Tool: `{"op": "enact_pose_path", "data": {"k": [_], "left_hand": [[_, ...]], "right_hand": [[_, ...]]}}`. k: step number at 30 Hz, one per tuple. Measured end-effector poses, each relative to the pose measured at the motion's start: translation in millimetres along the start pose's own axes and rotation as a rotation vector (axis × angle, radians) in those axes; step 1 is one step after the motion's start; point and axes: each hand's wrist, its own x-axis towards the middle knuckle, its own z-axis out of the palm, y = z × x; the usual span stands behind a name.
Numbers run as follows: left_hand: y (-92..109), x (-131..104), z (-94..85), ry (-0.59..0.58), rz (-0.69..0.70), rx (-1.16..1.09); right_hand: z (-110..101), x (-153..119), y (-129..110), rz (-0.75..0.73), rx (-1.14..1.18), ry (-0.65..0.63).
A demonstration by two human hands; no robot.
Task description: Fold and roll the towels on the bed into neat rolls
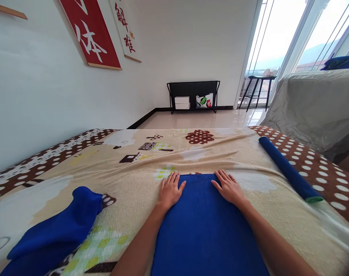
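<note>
A blue cloth [203, 226] lies flat in front of me, its far edge straight across. My left hand [171, 190] rests on its far left corner, palm down with the fingers stretched forward. At the far right corner lies my right hand [228, 187], also flat, its fingers spread. Nothing is gripped in either one. A crumpled blue cloth [59, 230] is to the left of my left arm. Over on the right, a rolled blue cloth [289, 166] with a green end stretches along the bedding.
Everything lies on a beige patterned blanket [134, 199] with brown polka-dot borders. Beyond it, a black rack [193, 89] holds white boxes [182, 102] against the wall. A plastic-covered piece of furniture [318, 103] and a dark stool [257, 90] stand at the right.
</note>
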Motion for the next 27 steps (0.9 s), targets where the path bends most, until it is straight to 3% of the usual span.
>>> {"op": "enact_pose_path", "data": {"k": [3,5,8,10,12,15,17,19,21,25,27], "left_hand": [[13.1,-13.7,-19.6,0.067,0.010,0.039],[31.0,-36.6,-31.6,0.096,0.085,0.058],[57.5,-88.7,-38.0,0.046,0.341,0.046],[62.0,-125.7,-36.6,-0.001,0.502,0.032],[49.6,-157.2,-35.6,-0.019,0.561,0.038],[10.6,-191.5,-37.4,0.037,0.480,0.104],[-9.9,-207.6,-37.8,0.149,0.392,0.168],[-10.5,-218.4,-35.6,0.276,0.325,0.221],[11.9,-223.1,-30.7,0.359,0.307,0.234],[76.0,-222.4,-17.9,0.411,0.405,0.163],[84.1,-225.8,-14.8,0.392,0.449,0.154]], "right_hand": [[-12.4,-10.7,-10.6,-0.026,-0.004,0.033],[-21.1,-29.4,-26.4,-0.128,0.009,0.025],[-27.3,-74.1,-55.5,-0.336,0.041,-0.046],[-26.8,-108.4,-66.7,-0.436,0.059,-0.093],[-25.4,-140.4,-62.7,-0.475,0.054,-0.112],[-24.1,-179.0,-31.8,-0.425,-0.025,-0.049],[-22.6,-198.5,-12.1,-0.373,-0.103,0.076],[-19.2,-212.7,-10.1,-0.336,-0.165,0.254],[-13.5,-220.8,-31.3,-0.322,-0.205,0.391],[0.6,-224.6,-97.9,-0.429,-0.245,0.479],[4.0,-228.5,-108.5,-0.461,-0.260,0.509]]}}
